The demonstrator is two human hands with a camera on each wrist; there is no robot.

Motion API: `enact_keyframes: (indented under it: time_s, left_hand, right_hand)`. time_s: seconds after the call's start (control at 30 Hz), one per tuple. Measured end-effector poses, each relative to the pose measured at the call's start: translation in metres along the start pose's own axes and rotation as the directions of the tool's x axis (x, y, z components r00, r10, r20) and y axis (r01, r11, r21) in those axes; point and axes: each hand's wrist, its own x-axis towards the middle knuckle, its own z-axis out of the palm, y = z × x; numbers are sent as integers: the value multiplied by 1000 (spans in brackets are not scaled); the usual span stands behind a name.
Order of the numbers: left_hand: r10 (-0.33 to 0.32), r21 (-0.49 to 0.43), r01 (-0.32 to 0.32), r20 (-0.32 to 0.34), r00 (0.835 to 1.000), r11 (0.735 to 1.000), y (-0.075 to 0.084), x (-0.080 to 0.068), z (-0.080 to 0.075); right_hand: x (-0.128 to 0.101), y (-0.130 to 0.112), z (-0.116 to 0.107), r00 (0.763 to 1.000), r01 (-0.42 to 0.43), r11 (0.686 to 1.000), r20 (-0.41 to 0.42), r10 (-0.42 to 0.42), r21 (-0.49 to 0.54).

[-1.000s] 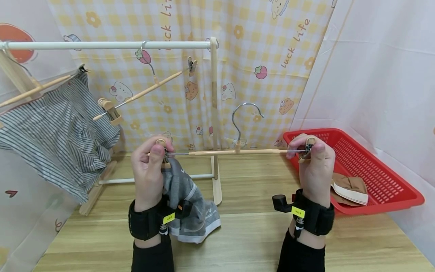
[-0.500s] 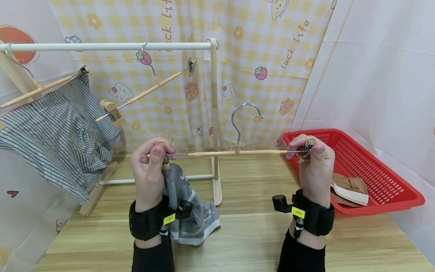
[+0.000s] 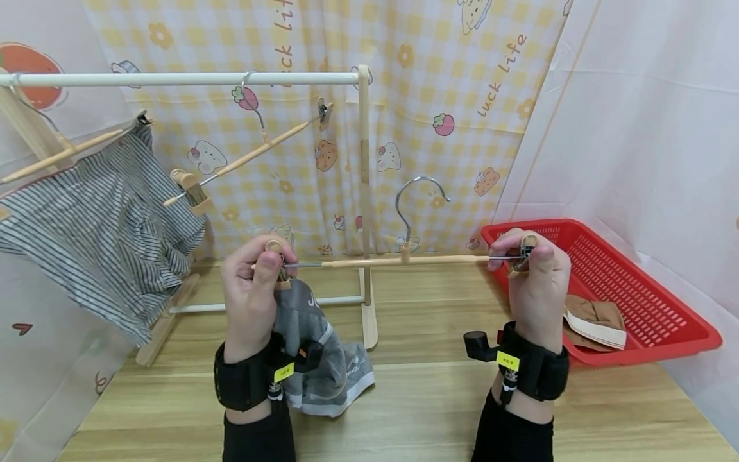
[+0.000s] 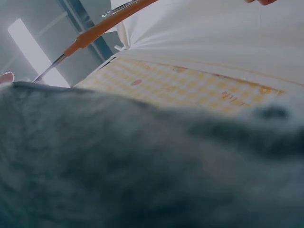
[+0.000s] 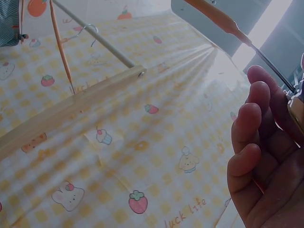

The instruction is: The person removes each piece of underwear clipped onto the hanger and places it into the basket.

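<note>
Pale wood, the hanger (image 3: 439,260) is held up at both ends, I'd guess to steady it: the left hand (image 3: 253,292) clamps thumb and fingers on the left clip (image 3: 283,284), the right hand (image 3: 538,282) on the right clip (image 3: 519,269). A grey garment (image 3: 329,378) hangs below the left clip; the red basket (image 3: 652,355) holds folded brown cloth (image 3: 600,312).

Wood-grain bench (image 3: 427,404); clothes rack (image 3: 365,192) stands on it, back L; red plastic basket (image 3: 646,355) R side; grey garment (image 3: 314,359) low over it, contact unclr.
</note>
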Motion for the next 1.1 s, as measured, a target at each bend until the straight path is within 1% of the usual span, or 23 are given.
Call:
enact_keyframes:
  time_s: [0.13,0.27,0.43,0.53,0.7,0.93,1.1]
  left_hand:
    - [-13,31,12,57,998,999,1,-1,-4]
    - [-21,46,17,71,997,999,1,-1,-6]
    - [-15,47,12,71,997,999,0,0,-6]
    - [-2,49,-2,72,997,999,0,0,-6]
    - [27,46,-30,69,997,998,0,-1,-6]
    - [23,18,-24,55,998,1000,-1,0,-6]
    - [24,5,-24,53,998,1000,-1,1,-6]
  right_hand:
    - [0,0,-1,1000,-2,1000,2,2,17]
    - [0,-1,-1,1000,-9,999,2,8,31]
    - [0,-1,-1,1000,-11,1000,1,11,1]
    - [-1,-1,-2,1000,-12,1000,2,12,-19]
    - [-1,0,-2,1000,-18,1000,8,18,-3]
    - [0,0,-2,1000,-19,1000,20,19,-16]
    - [0,1,-1,1000,-22,1000,19,22,-7]
